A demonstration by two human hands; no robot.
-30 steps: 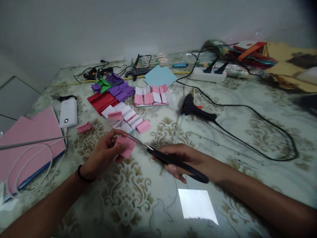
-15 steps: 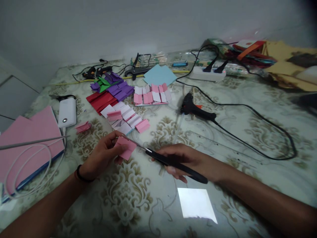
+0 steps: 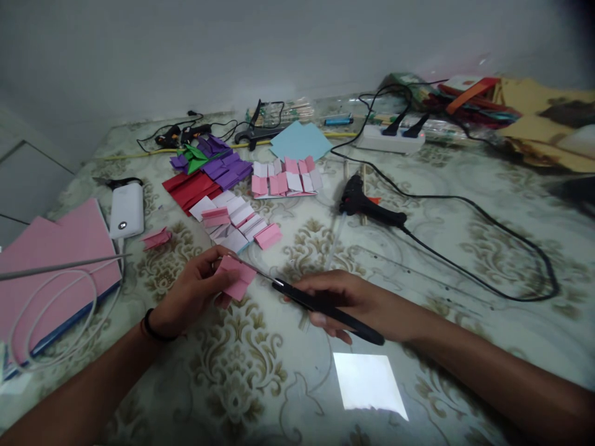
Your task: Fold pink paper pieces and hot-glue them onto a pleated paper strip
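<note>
Between the thumb and fingers of my left hand (image 3: 199,282) is a small folded piece of pink paper (image 3: 238,282). My right hand (image 3: 344,300) is closed around the black handle of a pair of scissors (image 3: 325,308). The scissors' thin metal blade points left and lies along the upper edge of the pink paper; whether it cuts in cannot be made out. Just beyond my left hand lie folded white and pink papers (image 3: 242,217), and to its left sits a crumpled pink paper piece (image 3: 157,239).
A black glue gun (image 3: 372,207) lies right of centre, its cable looping right. Behind are a white power strip (image 3: 390,139), light blue paper (image 3: 301,142), and red (image 3: 190,189) and purple (image 3: 227,170) folded papers. At left are a power bank (image 3: 127,210) and pink sheets (image 3: 60,248).
The scissors' handle end has shifted slightly to the left in my right hand. My left hand and the pink paper look almost the same.
</note>
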